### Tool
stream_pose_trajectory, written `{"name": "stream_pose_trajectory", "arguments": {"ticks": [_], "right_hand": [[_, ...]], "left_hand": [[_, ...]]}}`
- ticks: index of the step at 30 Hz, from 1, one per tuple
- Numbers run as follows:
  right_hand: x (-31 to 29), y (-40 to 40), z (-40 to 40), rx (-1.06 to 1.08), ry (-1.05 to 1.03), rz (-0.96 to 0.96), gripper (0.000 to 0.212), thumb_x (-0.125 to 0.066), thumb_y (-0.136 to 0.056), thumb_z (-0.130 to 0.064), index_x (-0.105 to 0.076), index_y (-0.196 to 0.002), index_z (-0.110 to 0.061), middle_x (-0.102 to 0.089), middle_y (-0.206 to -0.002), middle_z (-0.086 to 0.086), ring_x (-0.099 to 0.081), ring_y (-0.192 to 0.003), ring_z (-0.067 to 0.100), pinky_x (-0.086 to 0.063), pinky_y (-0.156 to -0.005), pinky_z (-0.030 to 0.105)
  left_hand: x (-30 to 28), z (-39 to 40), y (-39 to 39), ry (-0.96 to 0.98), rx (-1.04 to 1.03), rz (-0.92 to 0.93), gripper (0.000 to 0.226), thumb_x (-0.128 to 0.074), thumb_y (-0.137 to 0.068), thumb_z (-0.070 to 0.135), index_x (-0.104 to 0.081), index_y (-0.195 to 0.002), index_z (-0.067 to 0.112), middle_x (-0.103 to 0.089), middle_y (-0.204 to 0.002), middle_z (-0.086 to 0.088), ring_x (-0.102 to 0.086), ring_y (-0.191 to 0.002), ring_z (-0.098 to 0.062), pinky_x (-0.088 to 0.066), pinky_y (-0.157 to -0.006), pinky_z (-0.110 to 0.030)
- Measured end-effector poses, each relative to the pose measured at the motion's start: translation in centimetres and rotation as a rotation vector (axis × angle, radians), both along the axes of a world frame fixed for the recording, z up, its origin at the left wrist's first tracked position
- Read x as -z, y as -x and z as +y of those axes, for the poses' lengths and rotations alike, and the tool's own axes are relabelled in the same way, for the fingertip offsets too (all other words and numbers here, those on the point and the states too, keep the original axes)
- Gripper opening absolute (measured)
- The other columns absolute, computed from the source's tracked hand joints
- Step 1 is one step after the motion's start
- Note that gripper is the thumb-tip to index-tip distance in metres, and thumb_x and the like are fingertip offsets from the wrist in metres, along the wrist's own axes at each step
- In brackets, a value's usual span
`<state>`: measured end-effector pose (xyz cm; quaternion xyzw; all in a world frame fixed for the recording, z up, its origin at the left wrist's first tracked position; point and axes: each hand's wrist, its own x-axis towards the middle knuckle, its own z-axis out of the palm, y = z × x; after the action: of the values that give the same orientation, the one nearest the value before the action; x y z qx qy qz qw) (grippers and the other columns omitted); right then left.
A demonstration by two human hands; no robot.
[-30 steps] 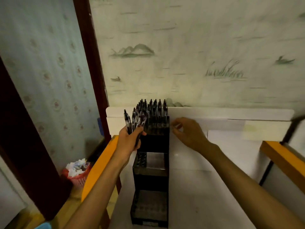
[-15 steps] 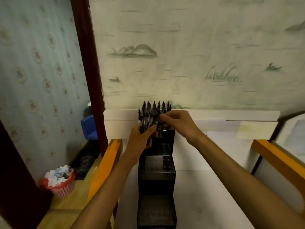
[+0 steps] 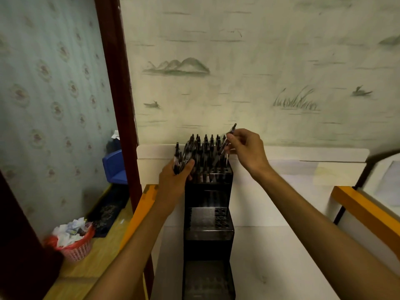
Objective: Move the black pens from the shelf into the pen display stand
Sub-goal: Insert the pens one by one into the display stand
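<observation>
Just right of the frame's centre, the right hand [image 3: 246, 151] pinches a single black pen [image 3: 229, 138] between thumb and fingertips, the pen tilted with its upper end toward the upper right and its lower end among the pens already standing in the top tier of the black pen display stand [image 3: 208, 213]. Left of it, the left hand [image 3: 175, 180] curls around a bundle of black pens [image 3: 183, 156], held upright just beside the stand's top left corner; whether the bundle touches the stand cannot be told. The stand steps down toward the bottom of the frame in three tiers: the top one crowded with upright pens [image 3: 207, 148], the middle one showing open holes. It sits on a white surface [image 3: 270, 256] against a white back panel [image 3: 303, 154]. At lower left, a red basket [image 3: 75, 250] of crumpled paper rests on a wooden floor.
</observation>
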<state>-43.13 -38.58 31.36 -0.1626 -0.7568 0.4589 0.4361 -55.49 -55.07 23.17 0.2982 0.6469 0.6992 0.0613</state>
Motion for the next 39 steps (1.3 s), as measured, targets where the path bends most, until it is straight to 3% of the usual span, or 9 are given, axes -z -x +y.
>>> {"name": "stream_pose_trajectory", "arguments": {"ticks": [6,9,11,14,18,25,29,34,39], "right_hand": [[0.1,1.0,-0.5,0.087,-0.344,-0.094,0.009,-0.062,-0.096,-0.021,-0.068,-0.094,-0.015,-0.072,-0.078,0.001,-0.07,-0.074,0.018,-0.057,-0.079,0.044],[0.4,1.2,-1.0,0.107,-0.459,-0.155,0.016,-0.062,-0.097,-0.022,-0.07,-0.097,-0.009,-0.073,-0.08,0.004,-0.068,-0.076,0.019,-0.055,-0.078,0.041],[0.3,1.3,-1.2,0.106,-0.479,-0.195,0.018,-0.062,-0.097,-0.023,-0.071,-0.099,-0.007,-0.073,-0.084,0.007,-0.068,-0.079,0.022,-0.054,-0.079,0.041],[0.4,1.4,-1.3,0.089,-0.516,-0.292,0.022,-0.062,-0.096,-0.025,-0.071,-0.094,-0.004,-0.072,-0.083,0.01,-0.067,-0.08,0.025,-0.053,-0.08,0.041],[1.0,1.6,-1.5,0.095,-0.521,-0.39,0.025,-0.065,-0.095,-0.025,-0.061,-0.073,-0.014,-0.061,-0.064,-0.003,-0.058,-0.067,0.018,-0.042,-0.066,0.029],[1.5,1.8,-1.7,0.15,-0.57,-0.542,0.04,-0.057,-0.099,-0.03,-0.068,-0.075,0.0,-0.069,-0.071,0.017,-0.065,-0.074,0.032,-0.052,-0.075,0.037],[1.6,1.6,-1.7,0.199,-0.629,-0.53,0.046,-0.058,-0.099,-0.035,-0.065,-0.067,-0.003,-0.066,-0.064,0.013,-0.063,-0.067,0.03,-0.05,-0.069,0.036],[0.9,0.8,-2.5,0.053,-0.283,-0.271,0.031,-0.065,-0.095,-0.031,-0.074,-0.072,-0.011,-0.072,-0.064,0.002,-0.07,-0.06,0.017,-0.056,-0.07,0.03],[-0.3,0.2,-3.8,-0.306,0.092,-0.162,0.018,-0.067,-0.094,-0.017,-0.074,-0.104,-0.004,-0.077,-0.088,0.008,-0.074,-0.083,0.02,-0.06,-0.077,0.027]], "left_hand": [[-0.5,-0.7,0.1,-0.037,0.009,-0.036,0.029,-0.069,-0.09,0.045,-0.066,-0.108,0.023,-0.07,-0.083,-0.001,-0.064,-0.073,-0.025,-0.055,-0.063,-0.04],[-0.7,-0.7,0.1,-0.068,0.002,-0.062,0.03,-0.073,-0.088,0.038,-0.059,-0.105,0.017,-0.059,-0.068,0.012,-0.054,-0.061,-0.009,-0.047,-0.057,-0.028],[-0.8,-0.6,0.2,-0.085,0.004,-0.078,0.026,-0.073,-0.09,0.03,-0.056,-0.103,0.016,-0.056,-0.068,0.008,-0.049,-0.056,-0.009,-0.049,-0.061,-0.042],[-1.3,-0.6,-0.2,-0.12,0.006,-0.074,0.027,-0.069,-0.093,0.026,-0.056,-0.111,0.01,-0.061,-0.08,-0.018,-0.048,-0.063,-0.044,-0.049,-0.064,-0.061],[-1.2,-0.6,-0.4,-0.146,0.026,-0.07,0.027,-0.069,-0.093,0.031,-0.062,-0.096,0.006,-0.055,-0.05,0.007,-0.045,-0.04,-0.009,-0.036,-0.038,-0.02],[-0.9,-0.2,-0.5,-0.119,0.033,-0.107,0.019,-0.072,-0.091,0.035,-0.074,-0.097,0.018,-0.058,-0.052,0.0,-0.053,-0.046,-0.012,-0.036,-0.043,-0.02],[-0.8,-0.3,-1.0,-0.132,0.04,-0.101,0.018,-0.071,-0.091,0.033,-0.073,-0.098,0.017,-0.073,-0.078,-0.012,-0.055,-0.048,-0.017,-0.036,-0.041,-0.021],[-1.3,-0.8,-1.5,-0.168,0.075,-0.096,0.024,-0.065,-0.096,0.029,-0.066,-0.107,0.008,-0.077,-0.092,-0.006,-0.055,-0.045,-0.015,-0.036,-0.039,-0.019],[-1.4,-0.6,-2.2,-0.156,0.124,-0.075,0.022,-0.063,-0.097,0.032,-0.07,-0.102,0.012,-0.077,-0.09,-0.007,-0.055,-0.045,-0.013,-0.033,-0.038,-0.02]]}}
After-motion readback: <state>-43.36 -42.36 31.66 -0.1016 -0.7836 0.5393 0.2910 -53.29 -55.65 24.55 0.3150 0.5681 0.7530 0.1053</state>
